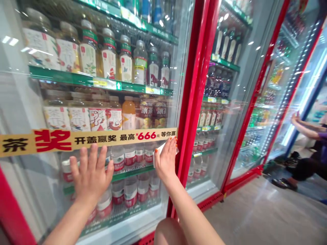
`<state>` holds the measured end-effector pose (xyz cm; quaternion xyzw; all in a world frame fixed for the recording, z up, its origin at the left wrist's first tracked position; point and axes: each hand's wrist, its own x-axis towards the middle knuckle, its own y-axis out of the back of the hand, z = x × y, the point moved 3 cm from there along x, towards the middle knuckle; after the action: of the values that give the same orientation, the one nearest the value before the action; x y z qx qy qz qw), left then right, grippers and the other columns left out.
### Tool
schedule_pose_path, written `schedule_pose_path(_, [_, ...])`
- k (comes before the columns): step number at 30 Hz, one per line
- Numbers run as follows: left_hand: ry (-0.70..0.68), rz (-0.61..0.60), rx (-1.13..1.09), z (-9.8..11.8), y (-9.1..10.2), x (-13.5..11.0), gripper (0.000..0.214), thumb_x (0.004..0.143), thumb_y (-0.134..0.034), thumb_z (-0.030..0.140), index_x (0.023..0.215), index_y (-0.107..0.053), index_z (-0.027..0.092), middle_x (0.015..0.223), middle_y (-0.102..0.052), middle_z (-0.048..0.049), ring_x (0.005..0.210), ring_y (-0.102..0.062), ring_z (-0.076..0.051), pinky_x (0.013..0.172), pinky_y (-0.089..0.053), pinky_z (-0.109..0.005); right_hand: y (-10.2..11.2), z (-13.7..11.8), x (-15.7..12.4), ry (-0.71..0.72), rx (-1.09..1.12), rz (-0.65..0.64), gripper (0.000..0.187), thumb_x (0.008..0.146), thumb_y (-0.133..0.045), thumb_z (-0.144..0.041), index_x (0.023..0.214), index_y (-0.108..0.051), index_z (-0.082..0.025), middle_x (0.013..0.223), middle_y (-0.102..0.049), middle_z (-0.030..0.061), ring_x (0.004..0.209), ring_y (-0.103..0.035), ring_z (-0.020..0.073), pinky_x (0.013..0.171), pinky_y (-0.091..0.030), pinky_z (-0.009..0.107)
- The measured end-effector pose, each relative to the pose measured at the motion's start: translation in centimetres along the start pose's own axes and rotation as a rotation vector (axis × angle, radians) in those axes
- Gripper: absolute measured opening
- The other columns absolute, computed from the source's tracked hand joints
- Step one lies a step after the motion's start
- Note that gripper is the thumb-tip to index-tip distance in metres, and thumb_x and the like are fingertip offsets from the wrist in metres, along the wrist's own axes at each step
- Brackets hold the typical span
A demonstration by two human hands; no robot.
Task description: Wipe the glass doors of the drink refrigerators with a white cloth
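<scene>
My left hand (90, 173) lies flat with spread fingers against the glass door (30, 102) of a red-framed drinks fridge, just under a yellow banner sticker (84, 139) with red and black print. My right hand (166, 158) presses a white cloth or tissue (159, 149) against the glass beside the red door frame (190, 112), at the banner's right end. Behind the glass stand shelves of tea bottles (107, 61) and water bottles (130, 192).
A second glass fridge door (230, 102) and more coolers run to the right. Another person (306, 163) crouches at far right with arms stretched toward a cooler. Grey floor (255, 217) spreads at lower right. My knee (167, 233) shows at the bottom.
</scene>
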<state>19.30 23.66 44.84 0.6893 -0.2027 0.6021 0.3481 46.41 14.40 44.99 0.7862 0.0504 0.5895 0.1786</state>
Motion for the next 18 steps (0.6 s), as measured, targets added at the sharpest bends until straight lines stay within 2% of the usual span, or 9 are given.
schedule_pose_path(3, [-0.031,0.043,0.044,0.1,-0.1,0.1,0.093,0.102,-0.070,0.029,0.180,-0.018,0.031,0.188,-0.015,-0.0062,0.178,-0.001,-0.023,0.147,0.002,-0.054,0.2,-2.4,3.8,-0.039,0.020,0.058,0.089,0.116,-0.035,-0.041,0.176,0.026,-0.016,0.189,0.005,0.0263,0.178,0.003,0.0409,0.135,-0.026,0.076])
schedule_pose_path(5, [-0.052,0.069,0.074,0.2,0.0,0.1,0.093,0.101,-0.071,0.028,0.180,-0.020,0.027,0.188,-0.015,-0.0067,0.178,0.000,-0.023,0.148,0.002,-0.052,0.1,-5.5,5.8,0.000,0.039,0.105,0.090,0.115,-0.036,-0.043,0.177,0.023,-0.015,0.190,0.007,0.0226,0.178,0.009,0.0375,0.138,-0.022,0.074])
schedule_pose_path(7, [-0.072,0.074,0.096,0.3,0.0,0.1,0.093,0.100,-0.071,0.026,0.179,-0.022,0.024,0.188,-0.015,-0.0077,0.178,-0.001,-0.024,0.148,0.002,-0.052,-0.2,-8.5,5.7,0.119,0.055,0.134,0.093,0.114,-0.040,-0.043,0.178,0.019,-0.011,0.190,0.003,0.0207,0.178,0.009,0.0336,0.141,-0.020,0.066])
schedule_pose_path(9, [-0.079,0.069,0.115,0.4,0.1,0.1,0.093,0.099,-0.072,0.024,0.179,-0.024,0.021,0.189,-0.015,-0.0087,0.179,-0.002,-0.025,0.148,0.001,-0.052,-0.7,-9.9,3.3,0.264,0.050,0.125,0.093,0.112,-0.043,-0.042,0.179,0.012,-0.008,0.191,-0.004,0.0181,0.179,0.008,0.0305,0.143,-0.019,0.059])
schedule_pose_path(11, [-0.078,0.079,0.126,0.4,0.1,0.1,0.094,0.098,-0.074,0.024,0.178,-0.025,0.020,0.189,-0.015,-0.0088,0.179,-0.003,-0.025,0.148,0.000,-0.051,-1.3,-8.7,0.1,0.328,0.017,0.096,0.090,0.110,-0.044,-0.037,0.181,0.006,-0.010,0.191,-0.007,0.0152,0.179,0.007,0.0284,0.144,-0.018,0.056])
schedule_pose_path(13, [-0.075,0.088,0.127,0.4,0.0,0.0,0.094,0.098,-0.074,0.025,0.178,-0.025,0.022,0.189,-0.016,-0.0068,0.179,-0.004,-0.024,0.148,-0.001,-0.051,-1.5,-5.7,-1.9,0.227,-0.014,0.086,0.086,0.111,-0.041,-0.032,0.181,0.005,-0.012,0.191,-0.001,0.0152,0.179,0.008,0.0287,0.143,-0.019,0.060])
schedule_pose_path(15, [-0.076,0.091,0.125,0.5,-0.1,0.0,0.094,0.098,-0.074,0.025,0.178,-0.025,0.024,0.189,-0.016,-0.0048,0.178,-0.004,-0.023,0.148,-0.001,-0.050,-1.1,-3.1,-1.6,0.021,0.001,0.108,0.084,0.113,-0.038,-0.030,0.180,0.010,-0.014,0.190,0.009,0.0187,0.179,0.008,0.0338,0.139,-0.023,0.069])
schedule_pose_path(16, [-0.077,0.092,0.125,0.5,-0.1,0.0,0.094,0.098,-0.073,0.026,0.179,-0.025,0.025,0.189,-0.015,-0.0042,0.178,-0.004,-0.023,0.148,0.000,-0.049,-0.8,-2.8,-0.7,-0.068,0.024,0.126,0.084,0.114,-0.036,-0.031,0.180,0.013,-0.014,0.189,0.013,0.0207,0.178,0.008,0.0371,0.137,-0.025,0.075])
schedule_pose_path(18, [-0.074,0.090,0.125,0.5,0.0,0.0,0.094,0.098,-0.073,0.026,0.179,-0.024,0.024,0.189,-0.014,-0.0041,0.178,-0.004,-0.022,0.148,0.000,-0.048,-0.5,-4.8,1.5,-0.126,0.072,0.135,0.085,0.115,-0.036,-0.034,0.179,0.016,-0.015,0.188,0.014,0.0234,0.178,0.007,0.0414,0.134,-0.025,0.080])
